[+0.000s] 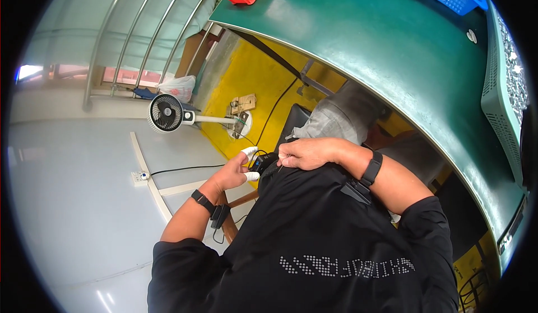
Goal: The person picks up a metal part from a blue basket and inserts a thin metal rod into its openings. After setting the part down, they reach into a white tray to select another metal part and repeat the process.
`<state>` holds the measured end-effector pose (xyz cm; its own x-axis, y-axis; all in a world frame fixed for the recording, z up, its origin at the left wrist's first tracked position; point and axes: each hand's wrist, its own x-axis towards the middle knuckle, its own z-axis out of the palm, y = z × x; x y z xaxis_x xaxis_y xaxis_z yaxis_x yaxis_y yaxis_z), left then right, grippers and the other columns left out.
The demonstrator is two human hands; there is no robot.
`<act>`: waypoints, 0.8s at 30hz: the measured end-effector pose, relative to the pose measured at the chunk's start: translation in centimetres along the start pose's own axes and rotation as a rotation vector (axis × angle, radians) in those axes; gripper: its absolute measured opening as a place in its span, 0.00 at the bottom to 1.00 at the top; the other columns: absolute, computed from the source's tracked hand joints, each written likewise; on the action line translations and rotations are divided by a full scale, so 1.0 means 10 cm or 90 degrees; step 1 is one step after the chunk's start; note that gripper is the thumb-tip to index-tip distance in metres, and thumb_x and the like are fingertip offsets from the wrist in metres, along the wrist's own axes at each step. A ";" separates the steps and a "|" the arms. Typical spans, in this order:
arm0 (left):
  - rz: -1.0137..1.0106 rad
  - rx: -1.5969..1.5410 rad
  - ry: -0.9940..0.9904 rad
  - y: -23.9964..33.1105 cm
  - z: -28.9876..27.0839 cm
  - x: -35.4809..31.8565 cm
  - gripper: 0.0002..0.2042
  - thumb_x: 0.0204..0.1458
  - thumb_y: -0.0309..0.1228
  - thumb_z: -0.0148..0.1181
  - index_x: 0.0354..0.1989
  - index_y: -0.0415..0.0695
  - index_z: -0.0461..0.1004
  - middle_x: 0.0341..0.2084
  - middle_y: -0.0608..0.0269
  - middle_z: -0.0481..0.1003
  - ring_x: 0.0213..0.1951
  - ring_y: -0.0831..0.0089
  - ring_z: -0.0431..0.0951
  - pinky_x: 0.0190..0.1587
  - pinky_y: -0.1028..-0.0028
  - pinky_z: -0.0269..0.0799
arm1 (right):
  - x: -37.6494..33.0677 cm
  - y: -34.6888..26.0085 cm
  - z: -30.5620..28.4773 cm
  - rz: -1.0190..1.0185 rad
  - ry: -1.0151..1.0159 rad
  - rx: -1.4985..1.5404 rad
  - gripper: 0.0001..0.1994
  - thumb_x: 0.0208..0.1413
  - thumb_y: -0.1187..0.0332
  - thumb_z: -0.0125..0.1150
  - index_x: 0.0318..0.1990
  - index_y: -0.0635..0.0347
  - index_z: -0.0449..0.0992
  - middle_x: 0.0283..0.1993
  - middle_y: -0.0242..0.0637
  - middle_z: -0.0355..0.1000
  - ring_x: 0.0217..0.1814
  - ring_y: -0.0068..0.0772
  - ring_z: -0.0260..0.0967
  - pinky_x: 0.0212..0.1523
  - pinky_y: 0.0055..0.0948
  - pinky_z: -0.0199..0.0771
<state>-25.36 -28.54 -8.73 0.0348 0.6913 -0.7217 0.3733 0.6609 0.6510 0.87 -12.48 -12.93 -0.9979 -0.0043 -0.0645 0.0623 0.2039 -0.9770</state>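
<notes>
We look steeply down from the wearer's head through one fisheye lens, near the left hand (228, 174) and right hand (309, 153); the worktop (358, 30)'s near edge bends across the upper right.

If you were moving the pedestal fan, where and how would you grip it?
On the pedestal fan, probably grip the slim white pole near its top, wrapping round it from the camera's side: it is straight, narrow and exposed there, while the round grille is broad.
</notes>
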 end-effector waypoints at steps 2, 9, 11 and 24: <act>-0.008 0.001 -0.007 0.02 -0.01 0.01 0.42 0.51 0.08 0.57 0.73 0.47 0.48 0.62 0.61 0.64 0.55 0.71 0.72 0.52 0.67 0.77 | 0.05 0.12 0.06 -0.041 0.036 0.031 0.13 0.66 0.59 0.53 0.43 0.62 0.72 0.44 0.47 0.76 0.49 0.46 0.73 0.47 0.40 0.70; 0.013 -0.002 -0.013 -0.04 -0.05 0.02 0.40 0.52 0.10 0.59 0.73 0.47 0.49 0.61 0.60 0.64 0.53 0.71 0.74 0.50 0.68 0.77 | 0.11 0.14 0.08 -0.057 0.051 0.028 0.14 0.65 0.57 0.56 0.43 0.61 0.74 0.40 0.47 0.76 0.45 0.46 0.74 0.45 0.41 0.70; 0.009 -0.026 -0.003 0.00 -0.03 0.00 0.39 0.52 0.12 0.61 0.72 0.47 0.52 0.57 0.63 0.66 0.49 0.72 0.77 0.49 0.71 0.77 | 0.11 0.12 0.07 -0.056 0.047 0.032 0.14 0.65 0.58 0.56 0.43 0.61 0.74 0.41 0.47 0.76 0.46 0.45 0.74 0.45 0.40 0.70; 0.005 -0.002 0.030 0.03 0.04 -0.12 0.39 0.51 0.11 0.60 0.71 0.46 0.51 0.58 0.61 0.65 0.49 0.67 0.78 0.48 0.68 0.80 | 0.08 -0.06 0.08 -0.022 -0.004 -0.002 0.11 0.69 0.64 0.49 0.41 0.65 0.69 0.50 0.47 0.76 0.60 0.40 0.72 0.55 0.36 0.69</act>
<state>-24.96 -29.30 -7.78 -0.0066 0.7096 -0.7046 0.3706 0.6562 0.6574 0.03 -13.35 -12.56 -0.9993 -0.0174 -0.0317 0.0274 0.2071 -0.9779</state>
